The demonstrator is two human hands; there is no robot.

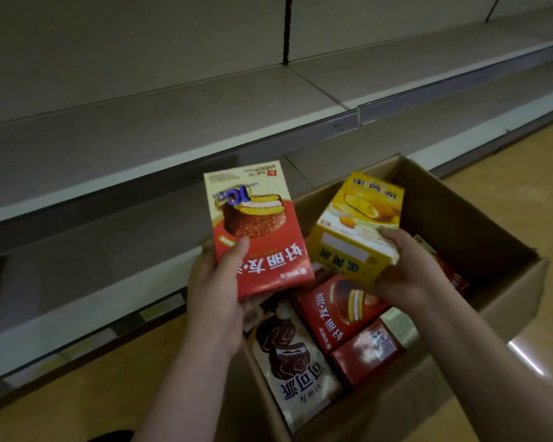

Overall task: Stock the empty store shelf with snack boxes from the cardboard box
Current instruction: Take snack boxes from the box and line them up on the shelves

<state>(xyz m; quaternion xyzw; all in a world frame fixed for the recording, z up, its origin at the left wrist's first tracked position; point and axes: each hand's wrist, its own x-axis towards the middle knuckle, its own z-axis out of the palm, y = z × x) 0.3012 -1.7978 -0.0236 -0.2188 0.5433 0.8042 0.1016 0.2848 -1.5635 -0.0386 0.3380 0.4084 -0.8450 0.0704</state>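
Dim light overall. Tan floor (508, 199), smooth, with one bright glare patch (524, 355) at right. Grey back panel (125, 43) behind; dark upright post (287, 27), possibly slotted.

Pretty dim and murky overall, soft and a bit blurry everywhere. Bright glare streak on the floor (524, 355) at right. Wide-angle bend in the shelf (173, 122) edges, deep shadow underneath.

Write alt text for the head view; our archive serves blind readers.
Left hand holds a red snack box and right hand a yellow snack box above an open cardboard box of more boxes, before bare store shelves.
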